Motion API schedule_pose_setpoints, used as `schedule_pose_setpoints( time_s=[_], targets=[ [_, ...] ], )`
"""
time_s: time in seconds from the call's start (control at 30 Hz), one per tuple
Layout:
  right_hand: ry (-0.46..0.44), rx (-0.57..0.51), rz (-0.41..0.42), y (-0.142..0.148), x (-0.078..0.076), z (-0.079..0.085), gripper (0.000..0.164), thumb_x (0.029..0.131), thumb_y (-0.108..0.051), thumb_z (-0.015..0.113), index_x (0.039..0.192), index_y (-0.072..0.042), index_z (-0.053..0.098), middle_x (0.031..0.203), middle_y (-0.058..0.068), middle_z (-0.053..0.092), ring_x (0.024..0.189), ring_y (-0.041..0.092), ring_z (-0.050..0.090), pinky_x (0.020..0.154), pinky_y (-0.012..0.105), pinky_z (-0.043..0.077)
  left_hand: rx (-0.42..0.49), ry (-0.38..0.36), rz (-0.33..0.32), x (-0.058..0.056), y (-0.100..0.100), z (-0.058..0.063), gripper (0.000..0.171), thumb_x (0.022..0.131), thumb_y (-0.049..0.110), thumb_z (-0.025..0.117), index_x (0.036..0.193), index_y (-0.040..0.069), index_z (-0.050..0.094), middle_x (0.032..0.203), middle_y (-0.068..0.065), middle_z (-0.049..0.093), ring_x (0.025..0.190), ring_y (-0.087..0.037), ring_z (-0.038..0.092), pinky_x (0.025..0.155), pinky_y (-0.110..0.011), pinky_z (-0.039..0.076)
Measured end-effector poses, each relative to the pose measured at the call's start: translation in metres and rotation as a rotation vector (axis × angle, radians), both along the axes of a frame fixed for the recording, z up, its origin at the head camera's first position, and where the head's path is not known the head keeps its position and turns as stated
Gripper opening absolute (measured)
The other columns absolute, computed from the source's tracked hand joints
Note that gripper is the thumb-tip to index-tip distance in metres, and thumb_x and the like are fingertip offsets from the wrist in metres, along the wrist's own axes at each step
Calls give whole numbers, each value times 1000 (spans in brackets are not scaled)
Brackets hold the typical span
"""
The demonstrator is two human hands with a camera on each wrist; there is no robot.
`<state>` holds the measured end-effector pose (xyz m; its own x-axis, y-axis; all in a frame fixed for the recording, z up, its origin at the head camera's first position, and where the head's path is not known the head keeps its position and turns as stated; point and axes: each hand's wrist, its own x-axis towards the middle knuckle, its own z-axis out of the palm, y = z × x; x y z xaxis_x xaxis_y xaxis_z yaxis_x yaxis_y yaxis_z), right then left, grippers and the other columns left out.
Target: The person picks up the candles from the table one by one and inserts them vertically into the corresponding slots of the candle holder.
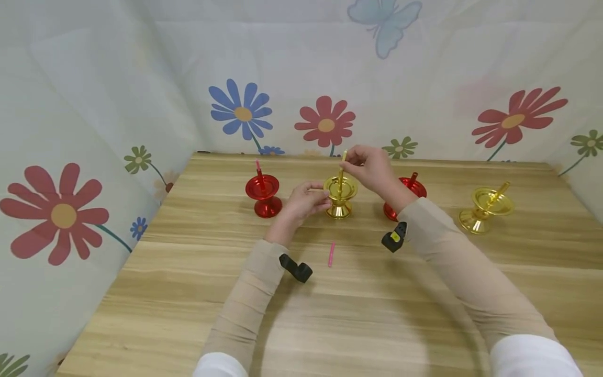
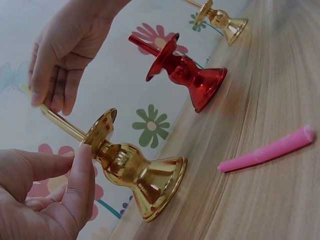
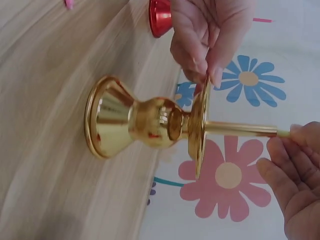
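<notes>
A gold candle holder (image 1: 339,210) stands upright near the middle of the table, with a wide dish and a thin tube rising from it. My left hand (image 1: 303,201) pinches the near-left rim of the dish between thumb and fingers. Above it, my right hand (image 1: 369,166) pinches a thin yellow candle (image 3: 283,133) at the top of the tube. The candle's lower end sits at the tube's mouth, and its upper tip (image 2: 25,89) pokes out past the fingers. In front of the holder lies a loose pink candle (image 1: 332,254).
To the left stands a red candle holder (image 1: 267,207) with a pink candle (image 1: 258,165) in its tube. Another red holder (image 2: 187,75) is partly behind my right wrist in the head view. Farther right is a second gold holder (image 1: 475,222). A flower-printed cloth (image 1: 282,57) hangs behind.
</notes>
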<state>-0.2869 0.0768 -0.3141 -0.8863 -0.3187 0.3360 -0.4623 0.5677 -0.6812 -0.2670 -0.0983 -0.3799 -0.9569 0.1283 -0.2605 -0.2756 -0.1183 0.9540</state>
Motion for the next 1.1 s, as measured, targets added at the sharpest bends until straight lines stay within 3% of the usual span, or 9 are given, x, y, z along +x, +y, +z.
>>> schedule_pose_setpoints(
  time_s=[0.13, 0.3, 0.87, 1.1],
  targets=[
    [19, 22, 75, 2, -3, -1, 10, 88, -8, 66, 91, 2, 67, 85, 16, 68, 79, 24, 62, 80, 39, 55, 7, -4, -4, 0, -1, -4, 32, 94, 1, 55, 125, -4, 48, 85, -10, 59, 70, -11, 63, 67, -19, 57],
    [60, 10, 125, 6, -8, -3, 8, 87, -6, 67, 89, 2, 69, 83, 16, 69, 77, 23, 62, 79, 40, 57, 24, -6, -6, 0, 0, -3, 33, 94, 1, 55, 126, -5, 47, 85, -10, 59, 69, -11, 63, 67, -18, 56],
    [54, 17, 34, 0, -4, -4, 16, 87, -9, 68, 98, 2, 69, 90, 17, 70, 82, 25, 64, 80, 40, 57, 22, 5, -5, -1, -1, 1, 32, 94, 1, 55, 124, -6, 48, 84, -9, 59, 70, -11, 63, 70, -20, 57],
    [31, -20, 13, -1, -5, -9, 20, 87, -12, 69, 101, 1, 69, 94, 16, 71, 85, 26, 66, 82, 40, 56, -34, -1, 9, 0, -3, 4, 33, 94, 2, 56, 125, -6, 47, 87, -12, 60, 79, -19, 64, 92, -38, 53]
  ],
)
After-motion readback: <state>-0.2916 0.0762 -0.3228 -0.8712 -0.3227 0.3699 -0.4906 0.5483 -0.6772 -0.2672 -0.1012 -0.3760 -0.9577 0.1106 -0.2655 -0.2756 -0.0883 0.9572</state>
